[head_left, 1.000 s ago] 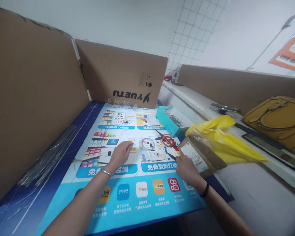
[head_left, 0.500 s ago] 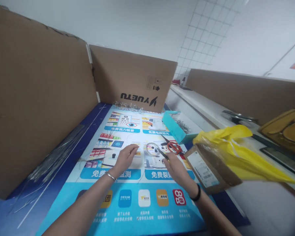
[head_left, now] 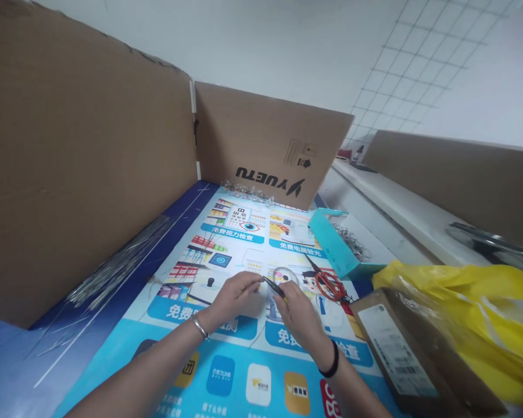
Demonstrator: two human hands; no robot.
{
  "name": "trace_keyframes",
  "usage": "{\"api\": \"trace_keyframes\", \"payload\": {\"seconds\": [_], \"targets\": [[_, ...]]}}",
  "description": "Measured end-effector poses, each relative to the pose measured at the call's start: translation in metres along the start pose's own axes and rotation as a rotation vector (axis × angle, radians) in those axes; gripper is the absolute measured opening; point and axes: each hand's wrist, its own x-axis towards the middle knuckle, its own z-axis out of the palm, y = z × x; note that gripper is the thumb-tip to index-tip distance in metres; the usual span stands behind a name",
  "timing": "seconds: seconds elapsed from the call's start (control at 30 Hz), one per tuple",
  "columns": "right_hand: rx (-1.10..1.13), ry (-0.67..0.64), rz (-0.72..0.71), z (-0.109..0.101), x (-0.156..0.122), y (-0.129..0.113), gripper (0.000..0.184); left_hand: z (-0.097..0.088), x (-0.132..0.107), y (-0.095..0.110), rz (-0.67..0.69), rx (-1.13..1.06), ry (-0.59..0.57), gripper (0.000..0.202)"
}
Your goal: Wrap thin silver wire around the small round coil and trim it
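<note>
My right hand point(head_left: 298, 313) is closed around slim pliers point(head_left: 273, 287), whose dark pointed jaws tilt up toward the left. Thumb and fingers pinched together, my left hand point(head_left: 237, 293) meets the tip of those jaws. Whatever is in that pinch is too fine to make out. Just beyond the right hand lies a round clear object point(head_left: 287, 274), partly covered by the fingers. Red-handled scissors point(head_left: 331, 285) rest to the right, with their dark blades directed away. Beneath both hands spreads a printed blue and white poster point(head_left: 187, 331).
A bundle of thin wires point(head_left: 117, 264) lies at left beside a tall cardboard panel point(head_left: 91, 162). Another cardboard panel point(head_left: 265, 139) stands behind small clear pieces point(head_left: 248, 191). At right are a turquoise box point(head_left: 335, 249) with metallic bits, a labelled carton point(head_left: 396, 348) and yellow plastic point(head_left: 466, 296).
My hands have come together, so the pliers' tip now meets the left fingers. The pliers have swung leftward. The view has shifted, moving the surroundings rightward in the picture.
</note>
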Motion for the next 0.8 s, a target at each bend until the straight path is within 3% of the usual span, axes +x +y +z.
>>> {"api": "trace_keyframes", "payload": {"seconds": [0.47, 0.6, 0.8], "targets": [[-0.056, 0.044, -0.017, -0.003, -0.003, -0.001, 0.026, -0.005, 0.001, 0.013, -0.048, -0.004, -0.11, 0.023], [0.114, -0.066, 0.0, -0.012, 0.0, -0.005, 0.025, -0.013, 0.005, 0.006, 0.164, 0.123, -0.125, 0.024], [0.653, -0.427, 0.186, -0.026, 0.003, -0.015, 0.033, -0.027, 0.01, 0.0, 0.568, 0.326, -0.109, 0.026]]}}
